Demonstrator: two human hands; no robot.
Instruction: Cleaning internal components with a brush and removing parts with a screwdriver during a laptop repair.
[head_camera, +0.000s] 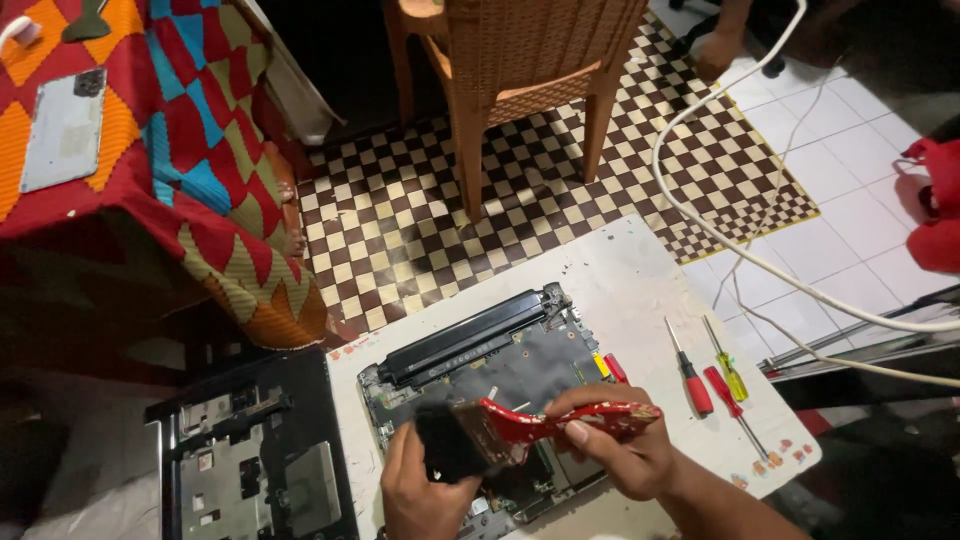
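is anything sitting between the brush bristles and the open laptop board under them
Nothing visible does. The red-handled paintbrush, held in the right hand, has its black bristles down on the opened black laptop base; the left hand rests beside them, not underneath.

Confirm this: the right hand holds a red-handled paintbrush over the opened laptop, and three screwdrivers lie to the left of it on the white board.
Wrong side. In the head view the screwdrivers lie to the right of the laptop. The right hand does hold the red-handled paintbrush over it, on the white board.
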